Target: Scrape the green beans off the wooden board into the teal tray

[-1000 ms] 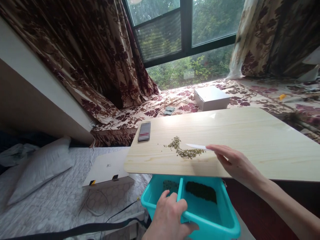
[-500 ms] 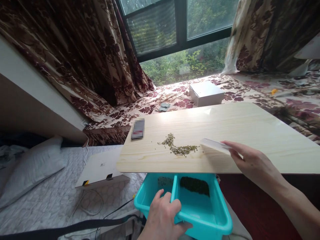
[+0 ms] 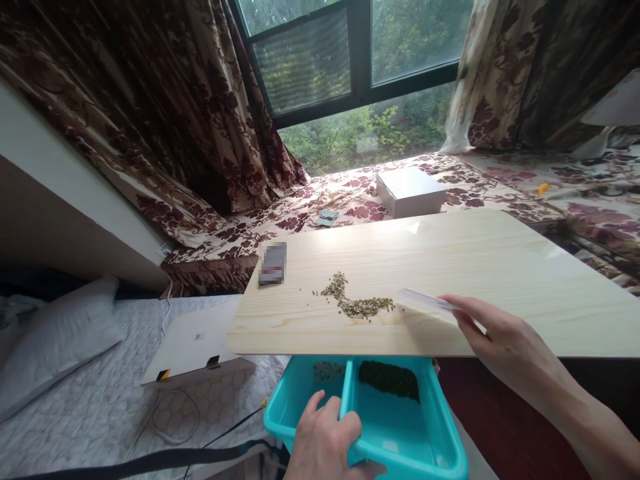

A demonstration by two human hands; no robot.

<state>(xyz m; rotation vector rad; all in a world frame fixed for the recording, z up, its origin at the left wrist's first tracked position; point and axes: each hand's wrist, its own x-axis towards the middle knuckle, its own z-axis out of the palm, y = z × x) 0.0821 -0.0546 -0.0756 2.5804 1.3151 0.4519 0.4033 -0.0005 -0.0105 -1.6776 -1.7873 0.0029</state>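
My right hand point(image 3: 500, 327) pinches a translucent white plastic sheet or scraper point(image 3: 425, 300) just above the table. Left of its far edge, small greenish beans point(image 3: 365, 307), apparently mung beans, lie in a curved patch on the pale wooden table point(image 3: 460, 260). Below the table's near edge is a turquoise two-compartment tub point(image 3: 450, 427). My left hand point(image 3: 327, 433) is closed over its near rim and divider. In the right compartment lies a dark green heap point(image 3: 389, 381); the left one holds a few scattered light and dark bits point(image 3: 327, 371).
A grey packet point(image 3: 273, 263) lies at the table's left end. Behind the table, a white box point(image 3: 411, 191) and a folded grey-green cloth point(image 3: 327, 218) rest on the floral cover. At left are a bed with a white carton point(image 3: 195, 340), cables and a pillow point(image 3: 75, 333).
The whole view has shifted slightly, with the table now a little lower. Both hands keep nearly the same holds, and the bean patch looks unchanged.
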